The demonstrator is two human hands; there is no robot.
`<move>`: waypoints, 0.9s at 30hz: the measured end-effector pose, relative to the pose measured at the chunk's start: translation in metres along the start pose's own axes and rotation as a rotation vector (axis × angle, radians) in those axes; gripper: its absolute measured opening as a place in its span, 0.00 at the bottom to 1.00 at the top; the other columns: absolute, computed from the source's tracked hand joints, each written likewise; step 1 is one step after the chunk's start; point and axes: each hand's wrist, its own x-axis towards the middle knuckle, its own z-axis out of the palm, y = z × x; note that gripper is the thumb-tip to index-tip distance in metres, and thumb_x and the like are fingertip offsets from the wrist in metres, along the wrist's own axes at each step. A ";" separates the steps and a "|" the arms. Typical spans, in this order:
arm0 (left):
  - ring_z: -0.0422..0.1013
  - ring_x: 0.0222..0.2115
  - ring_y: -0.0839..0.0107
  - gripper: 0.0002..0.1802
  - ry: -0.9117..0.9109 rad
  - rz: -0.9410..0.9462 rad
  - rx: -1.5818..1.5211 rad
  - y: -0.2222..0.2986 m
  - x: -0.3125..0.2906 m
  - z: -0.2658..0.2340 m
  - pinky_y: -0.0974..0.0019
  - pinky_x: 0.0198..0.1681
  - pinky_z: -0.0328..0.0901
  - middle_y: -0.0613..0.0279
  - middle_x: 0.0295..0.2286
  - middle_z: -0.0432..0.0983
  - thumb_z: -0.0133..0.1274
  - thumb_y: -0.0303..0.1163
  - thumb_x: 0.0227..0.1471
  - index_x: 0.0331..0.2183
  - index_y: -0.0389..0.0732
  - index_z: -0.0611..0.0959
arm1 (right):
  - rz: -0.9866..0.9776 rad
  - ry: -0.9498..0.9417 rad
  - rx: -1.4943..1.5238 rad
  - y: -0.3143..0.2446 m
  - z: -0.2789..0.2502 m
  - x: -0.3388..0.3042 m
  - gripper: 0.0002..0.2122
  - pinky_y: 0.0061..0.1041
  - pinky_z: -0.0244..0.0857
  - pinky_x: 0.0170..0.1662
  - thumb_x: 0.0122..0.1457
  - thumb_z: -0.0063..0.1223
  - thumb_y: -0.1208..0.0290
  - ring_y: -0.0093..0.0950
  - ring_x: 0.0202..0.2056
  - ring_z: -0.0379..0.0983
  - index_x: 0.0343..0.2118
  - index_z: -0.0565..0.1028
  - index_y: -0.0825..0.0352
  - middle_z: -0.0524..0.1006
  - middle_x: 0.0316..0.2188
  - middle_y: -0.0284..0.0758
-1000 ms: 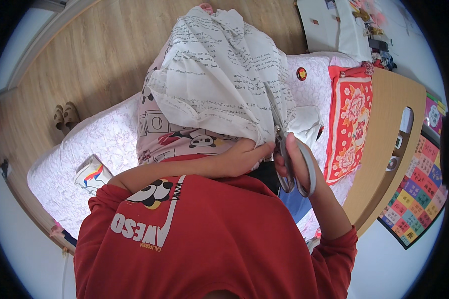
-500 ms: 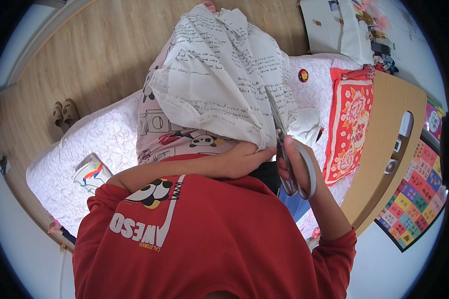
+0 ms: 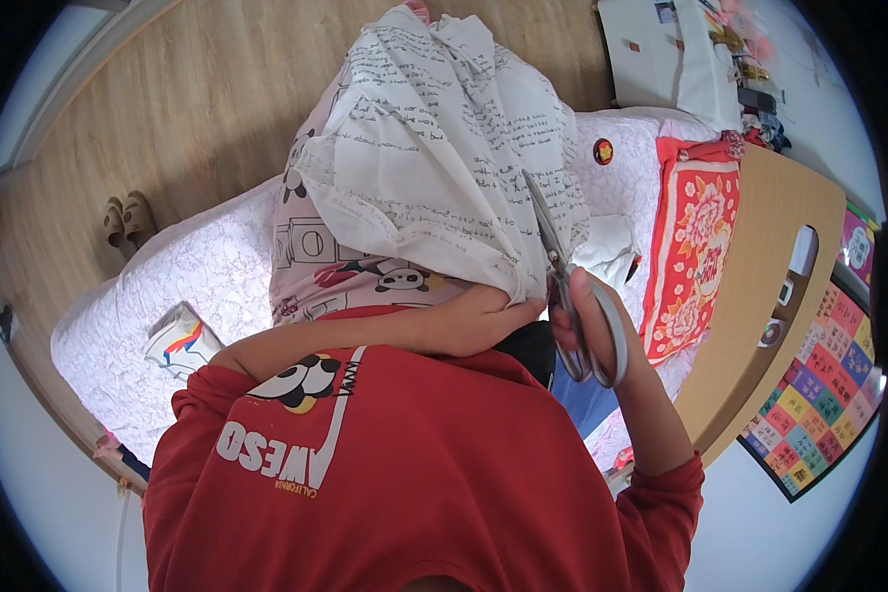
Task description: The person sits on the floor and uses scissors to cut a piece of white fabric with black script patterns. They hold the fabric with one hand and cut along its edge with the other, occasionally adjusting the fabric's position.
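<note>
White cloth [image 3: 414, 163] printed with rows of dark handwriting lies draped and creased over my lap. My left hand [image 3: 493, 318] pinches its near edge between thumb and fingers. In my right hand [image 3: 590, 314] is a pair of scissors [image 3: 553, 252] with grey handles, my fingers through the loops. The blades point away from me along the cloth's right side; how far they are parted is hard to make out. Beneath the cloth shows pink fabric [image 3: 311, 242] with panda pictures.
I sit on a bed with a pale patterned cover [image 3: 158, 296]. To the right lie a small round red-and-black object [image 3: 603, 151], a red floral pillow [image 3: 699, 247] and a wooden headboard [image 3: 794, 197]. At left are a white packet [image 3: 185, 340] and slippers [image 3: 128, 220] on the floor.
The scissors have tilted slightly, their blades showing a little more clearly over the cloth. My left hand keeps its hold on the cloth's edge, and the view has shifted very slightly.
</note>
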 end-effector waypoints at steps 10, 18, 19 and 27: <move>0.67 0.38 0.65 0.15 -0.035 0.029 -0.015 0.003 0.002 -0.003 0.65 0.45 0.59 0.53 0.35 0.73 0.40 0.32 0.55 0.38 0.31 0.74 | 0.029 -0.014 -0.019 -0.001 -0.001 0.006 0.21 0.14 0.49 0.15 0.59 0.38 0.49 0.15 0.13 0.56 0.23 0.65 0.65 0.61 0.14 0.26; 0.67 0.38 0.60 0.17 -0.058 0.045 0.022 0.002 0.000 -0.004 0.64 0.45 0.59 0.49 0.35 0.73 0.39 0.34 0.55 0.38 0.31 0.74 | 0.053 0.015 -0.046 -0.010 0.004 0.005 0.21 0.14 0.49 0.14 0.58 0.42 0.50 0.14 0.12 0.55 0.21 0.66 0.67 0.61 0.11 0.26; 0.67 0.38 0.59 0.17 -0.053 0.062 0.024 0.002 0.000 -0.004 0.64 0.46 0.59 0.49 0.35 0.73 0.39 0.35 0.55 0.38 0.31 0.74 | 0.058 0.012 -0.053 -0.010 0.003 0.005 0.21 0.15 0.49 0.14 0.58 0.42 0.50 0.14 0.12 0.55 0.21 0.66 0.67 0.61 0.11 0.26; 0.67 0.39 0.58 0.17 -0.078 0.065 0.037 -0.001 0.001 -0.006 0.64 0.46 0.58 0.48 0.36 0.72 0.39 0.35 0.55 0.38 0.31 0.73 | -0.027 -0.011 -0.028 -0.004 0.003 0.010 0.20 0.15 0.49 0.15 0.59 0.40 0.51 0.14 0.13 0.56 0.21 0.64 0.65 0.61 0.12 0.26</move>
